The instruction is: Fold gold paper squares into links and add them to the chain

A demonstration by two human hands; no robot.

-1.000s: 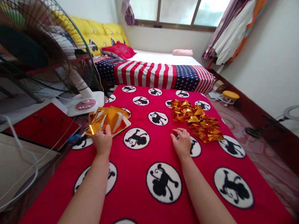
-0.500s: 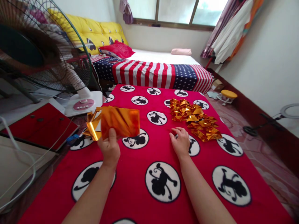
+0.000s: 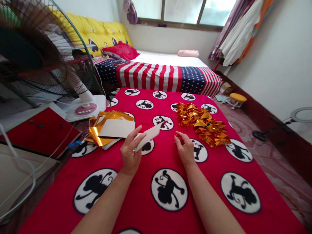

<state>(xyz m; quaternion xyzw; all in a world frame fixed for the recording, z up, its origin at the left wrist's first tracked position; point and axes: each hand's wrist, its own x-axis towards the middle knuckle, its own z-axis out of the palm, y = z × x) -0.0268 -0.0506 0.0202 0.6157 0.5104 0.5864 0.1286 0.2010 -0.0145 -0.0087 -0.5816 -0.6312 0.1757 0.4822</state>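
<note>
Pinched in my left hand [image 3: 131,151] is a sheet of foil paper [image 3: 149,136], its white back turned up towards me and tilted above the cloth. My right hand [image 3: 184,148] rests on the red cloth to its right, fingers loosely curled and apart, holding nothing. Left of my left hand lies a loose stack of gold foil paper [image 3: 97,139], with one sheet white side up on top [image 3: 118,127]. Beyond my right hand sit several folded gold paper ingots [image 3: 202,123] in a cluster.
The red cloth [image 3: 146,182] with monkey circles covers the surface before me. A running fan [image 3: 86,104] stands at the left. A bed [image 3: 156,76] with a flag-patterned cover is at the back. A yellow stool [image 3: 237,97] and a ring-light stand [image 3: 270,130] are at the right.
My left hand has moved right, away from the stack, and turned the sheet from its gold face to its white back. My right hand has barely moved.
</note>
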